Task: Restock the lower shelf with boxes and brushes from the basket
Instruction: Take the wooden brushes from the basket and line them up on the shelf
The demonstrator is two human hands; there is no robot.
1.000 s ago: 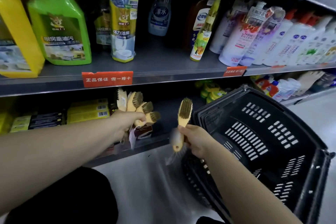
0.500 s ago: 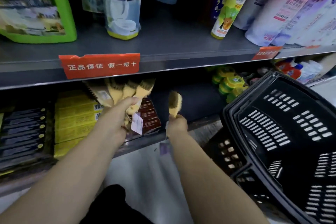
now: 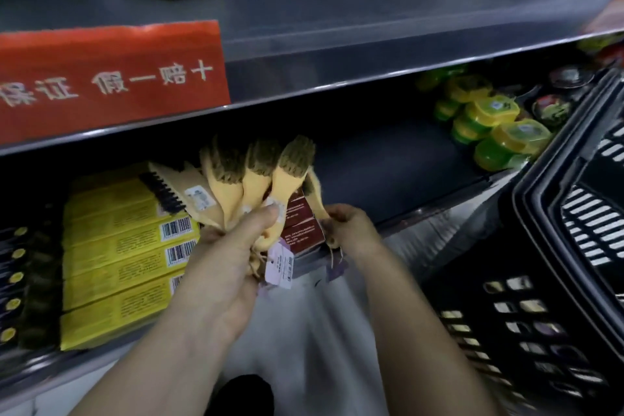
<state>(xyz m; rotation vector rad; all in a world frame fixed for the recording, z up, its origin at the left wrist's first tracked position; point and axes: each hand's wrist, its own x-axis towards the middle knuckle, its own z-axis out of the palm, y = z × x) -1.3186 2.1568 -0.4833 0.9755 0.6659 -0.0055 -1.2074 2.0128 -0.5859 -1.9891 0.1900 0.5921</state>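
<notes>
My left hand [image 3: 226, 257] grips a fanned bunch of yellow-handled brushes [image 3: 256, 172] by their handles, bristles up, just in front of the lower shelf [image 3: 405, 159]. White price tags [image 3: 280, 267] dangle below the bunch. My right hand [image 3: 351, 230] pinches the handle of one more yellow brush [image 3: 315, 192], pressed against the right side of the bunch. Brown-red boxes [image 3: 299, 226] stand on the shelf behind the brushes. Yellow boxes [image 3: 118, 246] lie stacked to the left. The black basket [image 3: 557, 246] stands at the right.
The upper shelf's edge [image 3: 337, 74] with a red label [image 3: 108, 78] overhangs the brushes. Green and yellow round containers [image 3: 496, 125] sit at the right of the lower shelf. Dark packs [image 3: 17, 280] lie at far left. Pale floor [image 3: 320, 331] is below.
The view has closed in on the lower shelf. My right hand has carried its single brush left until it meets the bunch that my left hand grips.
</notes>
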